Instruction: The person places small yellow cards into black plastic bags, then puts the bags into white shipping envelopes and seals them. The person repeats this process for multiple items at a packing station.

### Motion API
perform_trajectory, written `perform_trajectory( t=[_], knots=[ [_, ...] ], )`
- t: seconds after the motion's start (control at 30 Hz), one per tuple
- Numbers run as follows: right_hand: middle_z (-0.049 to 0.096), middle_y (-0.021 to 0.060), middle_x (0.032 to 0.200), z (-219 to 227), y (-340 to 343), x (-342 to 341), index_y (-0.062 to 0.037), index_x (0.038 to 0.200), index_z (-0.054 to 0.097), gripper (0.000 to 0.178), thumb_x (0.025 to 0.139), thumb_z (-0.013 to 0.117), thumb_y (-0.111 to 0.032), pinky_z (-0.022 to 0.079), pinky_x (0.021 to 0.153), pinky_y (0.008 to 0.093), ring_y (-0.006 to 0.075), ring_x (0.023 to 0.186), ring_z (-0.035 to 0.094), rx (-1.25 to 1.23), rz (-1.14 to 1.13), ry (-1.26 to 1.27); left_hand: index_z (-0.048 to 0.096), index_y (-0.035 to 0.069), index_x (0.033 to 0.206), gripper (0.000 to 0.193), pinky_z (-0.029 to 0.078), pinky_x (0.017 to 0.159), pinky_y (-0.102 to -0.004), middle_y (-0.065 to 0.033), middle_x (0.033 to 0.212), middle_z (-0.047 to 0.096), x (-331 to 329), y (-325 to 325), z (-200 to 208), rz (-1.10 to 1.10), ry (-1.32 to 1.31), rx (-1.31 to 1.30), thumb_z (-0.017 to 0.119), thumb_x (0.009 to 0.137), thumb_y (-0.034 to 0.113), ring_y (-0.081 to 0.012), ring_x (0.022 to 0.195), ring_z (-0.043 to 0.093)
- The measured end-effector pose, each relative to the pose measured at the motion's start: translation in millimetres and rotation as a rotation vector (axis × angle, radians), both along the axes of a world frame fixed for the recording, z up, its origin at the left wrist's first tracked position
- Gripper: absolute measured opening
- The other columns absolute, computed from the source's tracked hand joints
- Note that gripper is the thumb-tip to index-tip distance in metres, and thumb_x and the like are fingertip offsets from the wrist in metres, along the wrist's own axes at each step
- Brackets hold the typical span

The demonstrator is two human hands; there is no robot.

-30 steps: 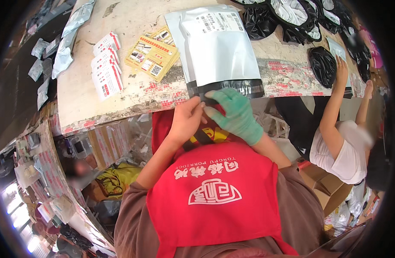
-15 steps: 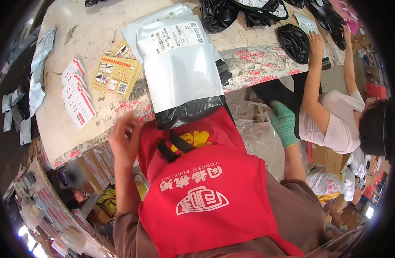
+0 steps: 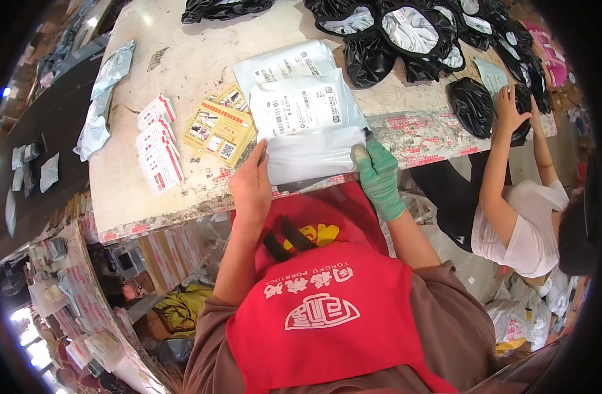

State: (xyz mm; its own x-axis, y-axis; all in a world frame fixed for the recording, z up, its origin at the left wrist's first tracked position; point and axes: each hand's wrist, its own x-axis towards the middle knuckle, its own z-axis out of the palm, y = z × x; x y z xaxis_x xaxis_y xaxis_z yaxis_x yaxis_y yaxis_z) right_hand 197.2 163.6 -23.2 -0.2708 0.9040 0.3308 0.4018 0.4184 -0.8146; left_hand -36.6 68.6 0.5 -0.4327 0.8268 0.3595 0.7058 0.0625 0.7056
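A white plastic mailing bag (image 3: 312, 155) with a printed label lies at the table's front edge, bent along a crease below its label. Its near left corner is pinched by my bare left hand (image 3: 251, 186), thumb on top. On the opposite side, my right hand (image 3: 381, 176), in a green knit glove, grips the right edge, fingers closed. Behind it, partly covered, rests another labelled white bag (image 3: 288, 62). Left of the bags are yellow printed cards (image 3: 217, 130), with a fanned row of white and red cards (image 3: 160, 154) farther left.
Black elastic-edged pieces with silvery linings (image 3: 409, 29) lie along the far right of the table (image 3: 183, 59). At the right a co-worker's hand (image 3: 513, 111) handles a black piece. Grey-white parcels (image 3: 104, 105) line the left edge, beside a dark surface (image 3: 41, 197).
Both hands, previously apart from the bag, have taken hold of its sides. The bag now lies flatter on the table, and its black end no longer hangs over the edge. The view has shifted left.
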Motion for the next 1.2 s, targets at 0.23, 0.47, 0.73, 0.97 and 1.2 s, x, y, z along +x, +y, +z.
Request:
perform_trajectory(
  t=[0.23, 0.47, 0.73, 0.97, 1.2],
  knots=[
    [0.068, 0.0063, 0.099, 6, 3, -15, 0.0026, 0.118, 0.06, 0.039, 0.092, 0.067, -0.026, 0.054, 0.073, 0.03, 0.0136, 0.084, 0.065, -0.913, 0.2, 0.534, 0.063, -0.002, 0.117, 0.036, 0.047, 0.066, -0.0287, -0.0095, 0.072, 0.059, -32, 9, -31, -0.093, -0.383, -0.227, 0.07, 0.085, 0.014, -0.0176, 0.063, 0.052],
    [0.062, 0.0104, 0.127, 48, -4, -25, -0.0008, 0.135, 0.052, 0.051, 0.09, 0.068, -0.015, 0.05, 0.097, 0.0336, 0.0192, 0.113, 0.061, -1.206, 0.544, 1.123, 0.059, -0.004, 0.124, 0.04, 0.05, 0.08, -0.0285, -0.0093, 0.117, 0.064, -25, 1, -6, -0.234, -0.976, -0.201, 0.067, 0.09, 0.014, -0.0135, 0.101, 0.06],
    [0.066, 0.0172, 0.114, 54, 54, 4, -0.0043, 0.128, 0.056, 0.051, 0.086, 0.072, -0.031, 0.053, 0.083, 0.0341, 0.0267, 0.091, 0.068, -0.203, 0.057, -0.277, 0.035, -0.002, 0.146, 0.051, 0.046, 0.102, -0.0395, -0.0196, 0.139, 0.05, -80, 1, 71, -0.092, -1.143, 0.225, 0.051, 0.1, 0.014, -0.0254, 0.124, 0.054],
    [0.063, 0.0172, 0.116, 65, 161, -56, -0.0059, 0.131, 0.053, 0.056, 0.081, 0.07, -0.024, 0.052, 0.082, 0.0402, 0.0328, 0.096, 0.064, 0.537, -0.265, -0.449, 0.039, 0.007, 0.147, 0.071, 0.024, 0.116, -0.0513, -0.0232, 0.152, 0.034, 12, 58, 21, -0.335, 0.329, -0.145, 0.066, 0.088, 0.036, -0.0332, 0.143, 0.032],
    [0.06, 0.0192, 0.12, 69, 132, 12, -0.0039, 0.108, 0.061, 0.034, 0.076, 0.07, -0.009, 0.051, 0.089, 0.0431, 0.0391, 0.105, 0.06, 0.456, 0.14, -0.136, 0.033, 0.011, 0.151, 0.081, 0.028, 0.113, -0.0527, -0.0203, 0.152, 0.036, 26, 60, 0, -0.472, 0.131, -0.18, 0.074, 0.082, 0.024, -0.0354, 0.142, 0.033]
  ],
)
